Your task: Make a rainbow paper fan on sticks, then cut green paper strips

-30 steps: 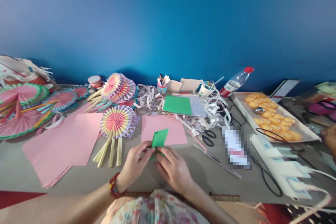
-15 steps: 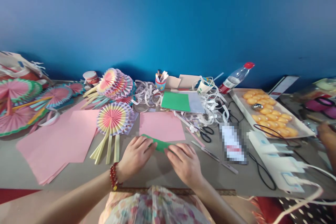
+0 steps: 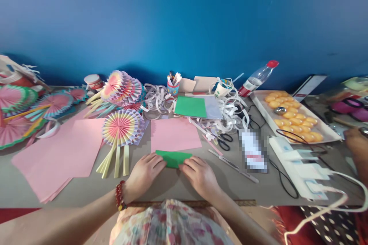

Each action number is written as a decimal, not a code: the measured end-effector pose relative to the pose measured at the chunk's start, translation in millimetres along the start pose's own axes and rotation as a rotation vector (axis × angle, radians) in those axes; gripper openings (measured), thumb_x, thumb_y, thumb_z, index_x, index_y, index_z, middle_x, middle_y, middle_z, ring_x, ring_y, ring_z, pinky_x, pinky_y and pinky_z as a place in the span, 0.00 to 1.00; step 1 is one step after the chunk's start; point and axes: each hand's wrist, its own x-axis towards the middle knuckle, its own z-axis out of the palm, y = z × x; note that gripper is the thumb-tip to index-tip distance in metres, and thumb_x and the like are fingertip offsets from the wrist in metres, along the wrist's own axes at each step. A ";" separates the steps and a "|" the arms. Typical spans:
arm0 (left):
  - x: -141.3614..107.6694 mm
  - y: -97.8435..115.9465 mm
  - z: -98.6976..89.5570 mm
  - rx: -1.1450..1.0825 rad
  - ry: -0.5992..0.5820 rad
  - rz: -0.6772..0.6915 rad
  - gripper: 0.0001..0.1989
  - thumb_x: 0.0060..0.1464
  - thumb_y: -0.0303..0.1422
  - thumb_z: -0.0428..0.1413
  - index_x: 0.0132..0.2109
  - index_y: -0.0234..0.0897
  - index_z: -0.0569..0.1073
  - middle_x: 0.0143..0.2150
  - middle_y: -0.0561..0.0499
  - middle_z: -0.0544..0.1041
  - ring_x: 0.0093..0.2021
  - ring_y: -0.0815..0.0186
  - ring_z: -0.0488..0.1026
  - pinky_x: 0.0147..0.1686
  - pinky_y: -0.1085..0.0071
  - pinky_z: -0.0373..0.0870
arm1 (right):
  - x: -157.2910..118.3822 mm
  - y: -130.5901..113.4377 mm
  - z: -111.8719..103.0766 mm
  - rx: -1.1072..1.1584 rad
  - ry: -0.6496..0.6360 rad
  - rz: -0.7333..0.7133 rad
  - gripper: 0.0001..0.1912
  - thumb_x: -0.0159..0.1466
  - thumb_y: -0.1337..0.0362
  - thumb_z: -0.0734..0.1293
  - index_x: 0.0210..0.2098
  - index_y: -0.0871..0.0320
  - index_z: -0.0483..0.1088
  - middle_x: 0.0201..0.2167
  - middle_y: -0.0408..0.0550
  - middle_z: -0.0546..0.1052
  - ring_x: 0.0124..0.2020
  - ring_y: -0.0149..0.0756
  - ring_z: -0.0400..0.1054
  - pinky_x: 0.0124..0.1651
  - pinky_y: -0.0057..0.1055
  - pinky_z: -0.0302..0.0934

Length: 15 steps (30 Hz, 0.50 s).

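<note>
A narrow green paper (image 3: 173, 158) lies near the table's front edge, between my hands. My left hand (image 3: 147, 173) grips its left end, with fingers closed over the edge. At the right end my right hand (image 3: 198, 174) holds the paper the same way. A pink sheet (image 3: 175, 134) is just beyond them. Further back, a green square sheet (image 3: 190, 106) rests on pale sheets. A pleated paper fan (image 3: 123, 127) with pale yellow strips lies to the left of my hands.
Large pink sheets (image 3: 63, 149) are at left. To the right are a cutter (image 3: 232, 165), black scissors (image 3: 224, 142), a phone, a power strip (image 3: 296, 168) and a tray (image 3: 330, 136) of yellow pieces. Another person's hand (image 3: 355, 143) is at far right.
The green paper is now level and shows more of its surface, where before it slanted between my hands. My hands have moved slightly lower and flatter against the table.
</note>
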 end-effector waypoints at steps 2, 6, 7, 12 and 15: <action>0.3 -3.5 -5.7 -0.073 0.012 -0.070 0.11 0.67 0.30 0.48 0.41 0.36 0.75 0.38 0.48 0.76 0.40 0.62 0.71 0.41 0.65 0.65 | 2.9 1.5 -1.3 0.020 0.001 0.029 0.08 0.69 0.68 0.63 0.36 0.56 0.74 0.33 0.47 0.76 0.38 0.38 0.68 0.40 0.33 0.61; 0.9 -9.5 -13.0 -0.152 0.020 -0.160 0.12 0.67 0.33 0.49 0.40 0.39 0.75 0.37 0.51 0.77 0.40 0.63 0.72 0.43 0.64 0.61 | 9.9 1.9 -4.4 0.070 0.005 0.085 0.07 0.69 0.69 0.63 0.37 0.56 0.72 0.33 0.47 0.75 0.37 0.37 0.69 0.41 0.32 0.61; 1.8 -10.5 -13.3 -0.170 0.017 -0.173 0.12 0.67 0.33 0.49 0.39 0.39 0.76 0.37 0.51 0.77 0.40 0.63 0.73 0.43 0.64 0.61 | 12.3 1.4 -4.6 0.077 0.003 0.097 0.06 0.69 0.69 0.63 0.37 0.56 0.72 0.33 0.46 0.75 0.37 0.37 0.69 0.41 0.32 0.61; 10.6 -18.4 -14.3 -0.282 -0.027 -0.244 0.09 0.65 0.34 0.52 0.39 0.38 0.75 0.37 0.50 0.78 0.39 0.63 0.74 0.42 0.66 0.62 | 24.3 0.2 -3.3 0.082 -0.026 0.158 0.05 0.67 0.67 0.65 0.33 0.56 0.68 0.30 0.45 0.75 0.33 0.38 0.69 0.37 0.31 0.58; 16.7 -25.1 -18.7 -0.318 -0.055 -0.252 0.09 0.65 0.33 0.53 0.37 0.37 0.74 0.35 0.50 0.76 0.36 0.64 0.73 0.39 0.69 0.63 | 29.0 1.9 -2.5 0.080 -0.033 0.172 0.05 0.66 0.68 0.66 0.32 0.55 0.68 0.30 0.44 0.75 0.32 0.37 0.70 0.35 0.30 0.58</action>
